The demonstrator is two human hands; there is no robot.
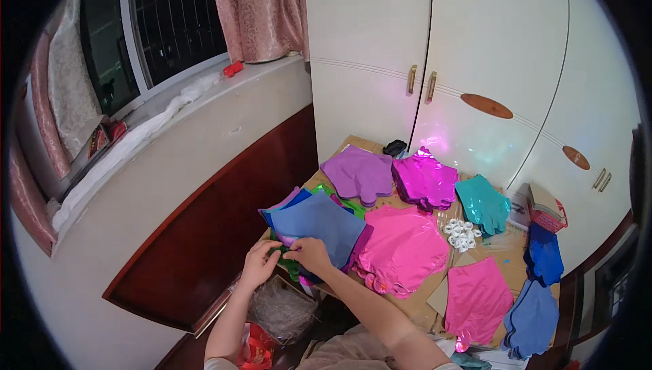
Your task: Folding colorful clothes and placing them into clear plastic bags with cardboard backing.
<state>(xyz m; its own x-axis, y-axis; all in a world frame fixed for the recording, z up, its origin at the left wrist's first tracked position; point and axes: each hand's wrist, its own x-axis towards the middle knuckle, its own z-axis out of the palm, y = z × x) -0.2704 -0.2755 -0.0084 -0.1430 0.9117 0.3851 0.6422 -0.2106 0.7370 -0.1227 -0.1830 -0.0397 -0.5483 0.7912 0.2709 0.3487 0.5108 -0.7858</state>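
left hand: the left hand (260,262) is held with bent fingers at the near left corner of the pile; its thumb is kept just beside the other hand.
right hand: the right hand (311,256) is laid at the same corner, with thumb and finger brought together.
grip: some sheet edge may be pinched, but it cannot be told for sure, as the tips are partly hidden.
blue-grey star sheet: the blue-grey star sheet (320,219) is spread on top of the pile, just past the grip; purple and green edges can be seen under it.
feel: it looks thin, light and floppy, likely a bit slippery, and could be creased easily.
where to hold: one point is best pinched softly, with the middle left flat.
right of the grip: shiny pink sheets (404,244) are piled near, with small white rolls (462,234) farther off.
below the grip: crumpled clear plastic (280,307) is seen.
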